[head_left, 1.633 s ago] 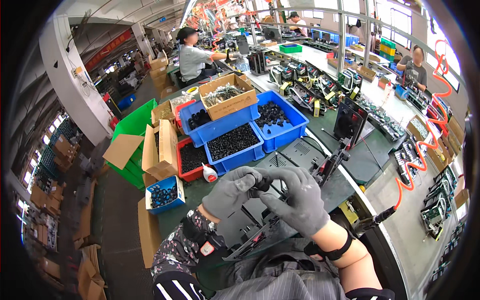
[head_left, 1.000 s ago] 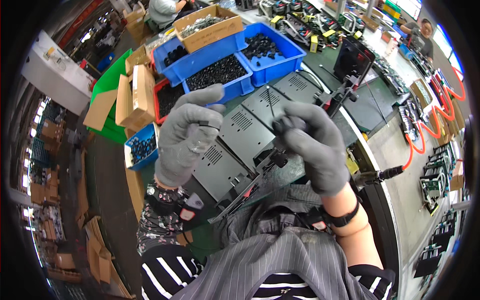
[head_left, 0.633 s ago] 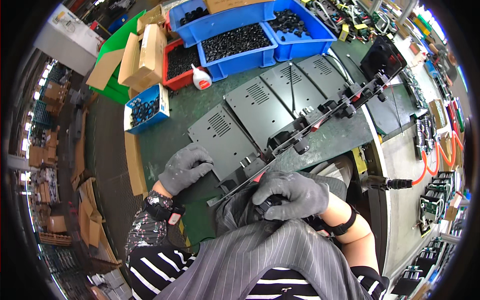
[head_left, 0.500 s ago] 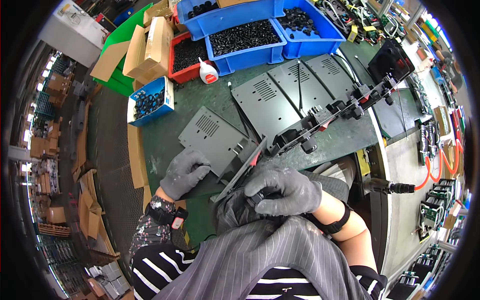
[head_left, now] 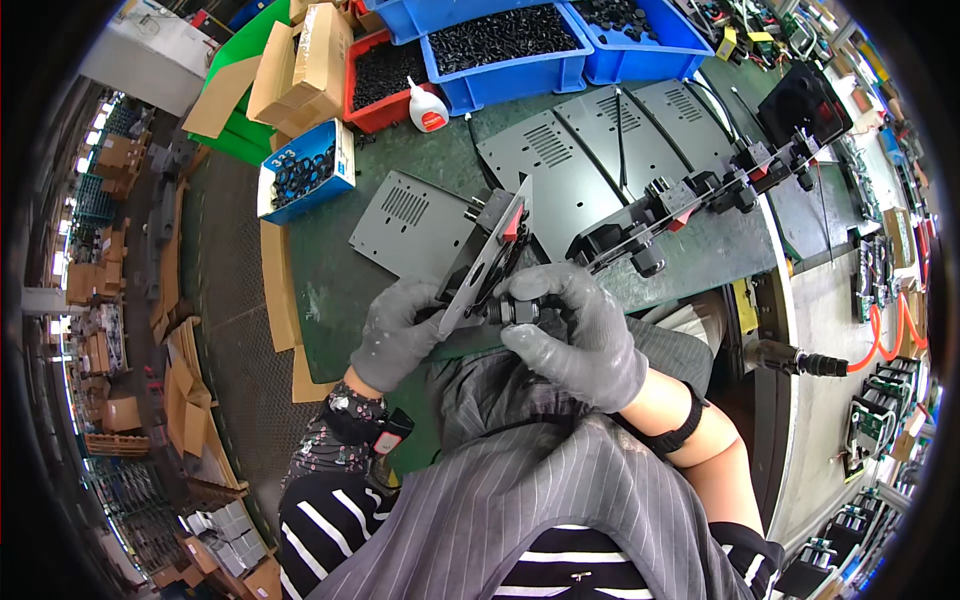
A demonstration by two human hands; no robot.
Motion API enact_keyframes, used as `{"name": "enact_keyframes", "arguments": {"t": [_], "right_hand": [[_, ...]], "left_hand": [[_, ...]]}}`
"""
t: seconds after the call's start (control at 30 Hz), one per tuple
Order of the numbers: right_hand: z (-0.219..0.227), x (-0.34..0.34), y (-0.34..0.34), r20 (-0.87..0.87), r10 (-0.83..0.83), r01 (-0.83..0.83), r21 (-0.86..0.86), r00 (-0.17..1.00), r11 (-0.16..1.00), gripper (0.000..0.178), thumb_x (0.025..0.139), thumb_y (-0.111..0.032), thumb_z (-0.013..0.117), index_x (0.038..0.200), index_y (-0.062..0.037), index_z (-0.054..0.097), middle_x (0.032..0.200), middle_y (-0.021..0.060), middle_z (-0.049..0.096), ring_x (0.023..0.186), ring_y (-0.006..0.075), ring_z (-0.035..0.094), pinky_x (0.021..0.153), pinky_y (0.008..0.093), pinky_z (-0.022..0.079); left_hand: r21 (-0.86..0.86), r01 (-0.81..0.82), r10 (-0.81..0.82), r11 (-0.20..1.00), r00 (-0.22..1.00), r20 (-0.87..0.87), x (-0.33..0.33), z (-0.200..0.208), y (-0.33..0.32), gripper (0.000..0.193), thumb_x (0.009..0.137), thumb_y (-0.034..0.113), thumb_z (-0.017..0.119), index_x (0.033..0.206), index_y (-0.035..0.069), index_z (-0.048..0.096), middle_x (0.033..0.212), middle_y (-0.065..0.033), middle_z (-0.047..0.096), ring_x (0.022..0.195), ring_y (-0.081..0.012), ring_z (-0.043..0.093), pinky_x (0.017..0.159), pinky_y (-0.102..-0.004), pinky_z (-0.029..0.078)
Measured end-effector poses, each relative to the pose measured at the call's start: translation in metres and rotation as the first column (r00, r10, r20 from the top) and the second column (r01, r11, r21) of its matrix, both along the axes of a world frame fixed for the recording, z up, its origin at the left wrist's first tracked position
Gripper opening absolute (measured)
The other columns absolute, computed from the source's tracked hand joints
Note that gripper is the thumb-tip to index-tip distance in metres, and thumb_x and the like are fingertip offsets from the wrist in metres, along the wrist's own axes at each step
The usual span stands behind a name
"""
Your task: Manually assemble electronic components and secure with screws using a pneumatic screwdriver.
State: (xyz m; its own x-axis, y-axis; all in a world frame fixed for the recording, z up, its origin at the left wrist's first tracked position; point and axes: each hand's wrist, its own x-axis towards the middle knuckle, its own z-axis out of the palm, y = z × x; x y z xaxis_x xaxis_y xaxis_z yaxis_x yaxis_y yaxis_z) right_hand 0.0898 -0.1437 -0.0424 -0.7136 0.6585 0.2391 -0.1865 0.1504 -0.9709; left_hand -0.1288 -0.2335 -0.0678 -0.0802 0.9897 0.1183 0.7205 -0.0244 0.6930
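My left hand [head_left: 393, 334], in a grey glove, is closed on the lower end of a grey metal panel's upright front plate [head_left: 490, 262]. The plate has cut-outs, with a red switch [head_left: 514, 224] near its top. Its flat perforated part [head_left: 405, 222] lies on the bench behind. Between thumb and fingers, my gloved right hand [head_left: 580, 338] pinches a black threaded fitting [head_left: 519, 310]. The fitting's threaded end points at the plate's lower part. Whether it touches the plate or enters a hole is hidden from this side.
More grey panels [head_left: 560, 150] with black fittings stand to the right on the green bench [head_left: 330, 300]. Behind are blue bins [head_left: 515, 75] of small black parts, a red bin [head_left: 385, 85], a white bottle [head_left: 427, 108] and a small box of black rings [head_left: 306, 175]. A power driver [head_left: 800, 357] hangs right.
My right hand has raised the black fitting from my lap to the plate. My left hand has moved right and taken hold of the plate, which now stands farther from me.
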Motion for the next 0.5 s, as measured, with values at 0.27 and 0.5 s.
{"name": "enact_keyframes", "arguments": {"t": [0.27, 0.5], "right_hand": [[0.020, -0.019, -0.007, -0.079, -0.300, 0.310, 0.229, 0.951, 0.923, 0.033, 0.076, -0.008, 0.073, 0.102, -0.0011, 0.055, 0.089, 0.0121, 0.064, 0.078, 0.0215, 0.066, 0.068, 0.0302, 0.052], [0.024, -0.028, -0.003, -0.111, -0.365, 0.363, 0.552, 0.924, 0.751, 0.030, 0.076, -0.009, 0.072, 0.099, -0.0018, 0.054, 0.087, 0.0138, 0.063, 0.071, 0.0245, 0.065, 0.060, 0.0315, 0.051]], "left_hand": [[-0.106, -0.105, 0.148, 0.989, 0.777, 0.611, 0.002, 0.045, 0.001, 0.017, 0.076, 0.004, 0.070, 0.091, 0.002, 0.063, 0.079, 0.0006, 0.059, 0.069, -0.0031, 0.052, 0.059, -0.0181, 0.042], [-0.226, -0.139, 0.265, 0.964, 0.469, 0.842, -0.012, 0.065, 0.006, 0.015, 0.081, 0.007, 0.068, 0.095, 0.005, 0.062, 0.079, 0.0030, 0.059, 0.064, -0.0018, 0.050, 0.056, -0.0163, 0.040]]}}
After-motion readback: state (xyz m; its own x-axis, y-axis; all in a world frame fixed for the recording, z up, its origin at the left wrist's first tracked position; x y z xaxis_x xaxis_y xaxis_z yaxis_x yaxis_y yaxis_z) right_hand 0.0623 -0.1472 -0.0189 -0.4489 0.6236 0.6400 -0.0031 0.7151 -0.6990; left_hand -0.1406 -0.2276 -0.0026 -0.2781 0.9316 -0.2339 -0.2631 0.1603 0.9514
